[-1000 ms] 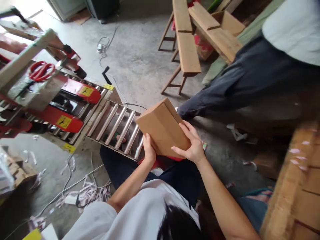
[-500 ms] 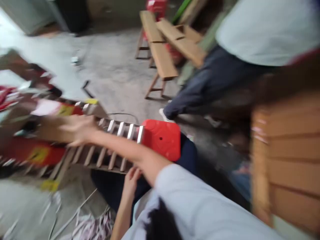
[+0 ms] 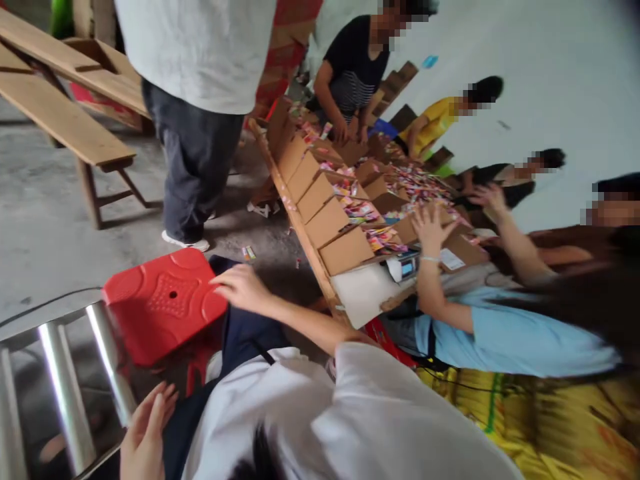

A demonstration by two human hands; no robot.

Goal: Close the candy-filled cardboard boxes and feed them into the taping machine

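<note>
My right hand (image 3: 245,288) hangs over my right thigh, its fingers loosely stretched toward the edge of a red plastic stool (image 3: 170,303). Nothing shows in it. Whether the fingertips touch the stool cannot be made out. Lower down, my left hand (image 3: 147,433) is beside the metal roller conveyor (image 3: 65,393), with its fingers extended and no object in it. The stool stands at the end of the rollers, in front of my knees.
To the right, a wooden-edged table (image 3: 300,223) bears open cardboard boxes (image 3: 327,223) full of small colourful packets and a scale (image 3: 403,267). Several people sit around it. A standing person (image 3: 193,133) and wooden benches (image 3: 75,120) are ahead. Yellow sacks (image 3: 550,427) lie at lower right.
My view has swung right, toward the table. My right hand has come back from the cardboard over the rollers to beside the stool. My left hand has come off the conveyor's near edge.
</note>
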